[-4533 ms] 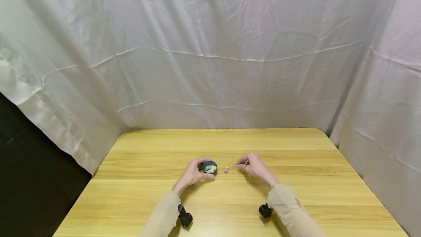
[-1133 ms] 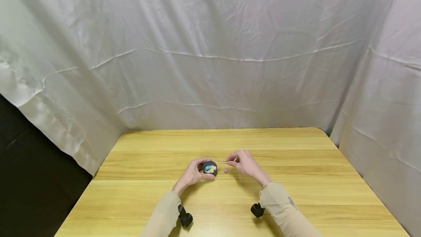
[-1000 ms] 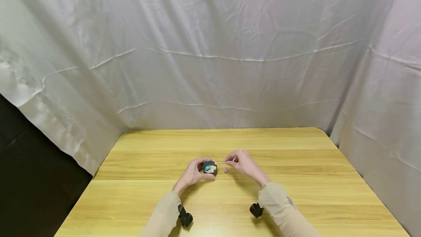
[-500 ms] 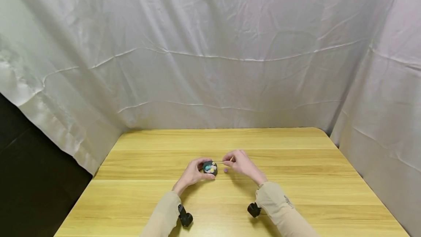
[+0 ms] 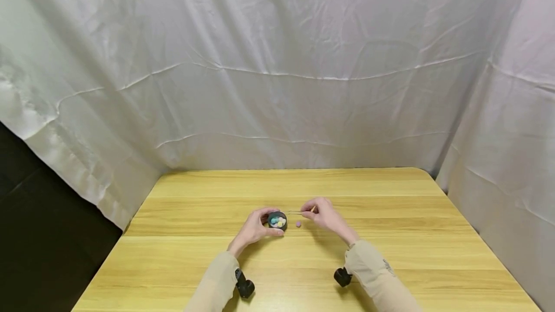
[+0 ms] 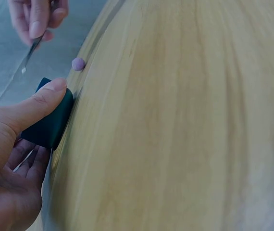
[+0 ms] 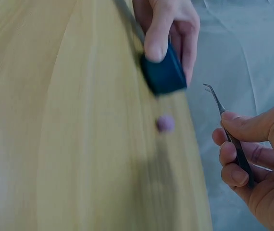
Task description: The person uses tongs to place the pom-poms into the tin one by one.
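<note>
My left hand (image 5: pixel 253 227) grips a small dark round container (image 5: pixel 271 227) between thumb and fingers, on the table. Inside it lie several little balls (image 5: pixel 279 224), teal, yellow and pale; the left wrist view shows only the container's teal-black outer wall (image 6: pixel 55 120). My right hand (image 5: pixel 325 214) pinches a pair of bent-tip tweezers (image 7: pixel 238 151), pointing left toward the container's far rim. In the right wrist view the tweezer tips stand slightly apart with nothing between them. A purple ball (image 5: pixel 298 224) sits on the wood just right of the container.
The wooden table (image 5: pixel 277 273) stretches to both sides of the hands. A pale curtain (image 5: pixel 303 110) hangs behind its far edge and along both sides. Black wrist cameras (image 5: pixel 246 289) are worn near both sleeve cuffs.
The tweezers picked up the yellow ball beside the purple one, carried it left over the container, and now draw back right without it. The left hand and container stay nearly still.
</note>
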{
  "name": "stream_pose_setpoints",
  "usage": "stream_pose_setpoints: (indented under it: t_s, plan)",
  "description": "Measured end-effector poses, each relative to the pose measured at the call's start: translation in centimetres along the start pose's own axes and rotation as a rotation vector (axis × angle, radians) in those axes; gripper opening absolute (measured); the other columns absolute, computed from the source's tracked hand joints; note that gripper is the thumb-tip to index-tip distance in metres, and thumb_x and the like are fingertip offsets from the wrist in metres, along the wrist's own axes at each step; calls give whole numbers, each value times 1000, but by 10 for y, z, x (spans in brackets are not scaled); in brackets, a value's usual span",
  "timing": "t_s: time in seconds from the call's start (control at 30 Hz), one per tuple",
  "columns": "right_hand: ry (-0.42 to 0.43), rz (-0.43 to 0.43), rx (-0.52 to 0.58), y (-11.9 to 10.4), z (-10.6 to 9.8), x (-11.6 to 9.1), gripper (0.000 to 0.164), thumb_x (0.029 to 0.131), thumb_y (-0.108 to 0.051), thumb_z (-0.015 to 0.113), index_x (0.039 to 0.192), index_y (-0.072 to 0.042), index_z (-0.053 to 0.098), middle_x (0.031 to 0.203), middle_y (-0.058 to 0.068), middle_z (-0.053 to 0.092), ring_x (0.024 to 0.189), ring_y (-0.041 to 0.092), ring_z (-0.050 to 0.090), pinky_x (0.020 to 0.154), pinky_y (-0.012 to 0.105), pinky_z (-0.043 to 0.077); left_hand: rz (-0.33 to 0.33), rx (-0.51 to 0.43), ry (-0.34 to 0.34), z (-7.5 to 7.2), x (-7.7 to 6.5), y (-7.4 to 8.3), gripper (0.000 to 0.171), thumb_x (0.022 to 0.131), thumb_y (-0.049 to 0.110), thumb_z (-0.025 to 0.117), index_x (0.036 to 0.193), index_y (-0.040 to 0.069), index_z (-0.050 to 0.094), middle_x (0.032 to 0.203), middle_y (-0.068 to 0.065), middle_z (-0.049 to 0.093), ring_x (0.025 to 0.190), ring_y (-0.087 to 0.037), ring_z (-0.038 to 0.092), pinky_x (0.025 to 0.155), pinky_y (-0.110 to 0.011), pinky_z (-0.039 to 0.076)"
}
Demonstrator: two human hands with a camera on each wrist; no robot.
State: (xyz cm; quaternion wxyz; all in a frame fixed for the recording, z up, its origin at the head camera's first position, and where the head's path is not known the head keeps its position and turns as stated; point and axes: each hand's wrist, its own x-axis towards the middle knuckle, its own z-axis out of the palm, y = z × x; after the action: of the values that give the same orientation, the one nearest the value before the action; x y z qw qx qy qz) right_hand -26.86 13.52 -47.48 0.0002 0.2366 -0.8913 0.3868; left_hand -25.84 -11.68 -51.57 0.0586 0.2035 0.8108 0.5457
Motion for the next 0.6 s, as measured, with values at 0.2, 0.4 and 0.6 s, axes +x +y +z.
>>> stream_pose_setpoints:
  t_s: [0.2, 0.4, 0.6]
  plan:
    - [-25, -9, -37, 24, -11, -10, 9, 92, -3, 69, 91, -1, 78, 84, 10, 76, 60, 3, 53, 53, 17, 45, 9, 14, -5, 0, 0, 0, 60, 78, 4, 85, 131, -4, 60, 128, -25, 65, 119, -41, 63, 104, -52, 51]
    - [-81, -1, -46, 26, -11, -14, 10, 93, -5, 69, 93, -2, 78, 84, 9, 75, 59, 3, 54, 51, 18, 46, 13, 7, -2, -1, -1, 2, 59, 78, 3, 85, 131, -4, 60, 128, -24, 65, 118, -40, 64, 104, -53, 51]
    - [-89, 16, -27, 26, -10, -15, 10, 93, -6, 69, 94, -2, 78, 85, 10, 75, 61, 5, 55, 52, 19, 47, 6, -4, -4, 0, -1, 2, 60, 78, 3, 85, 131, -4, 60, 129, -25, 64, 119, -42, 63, 104, -54, 51]
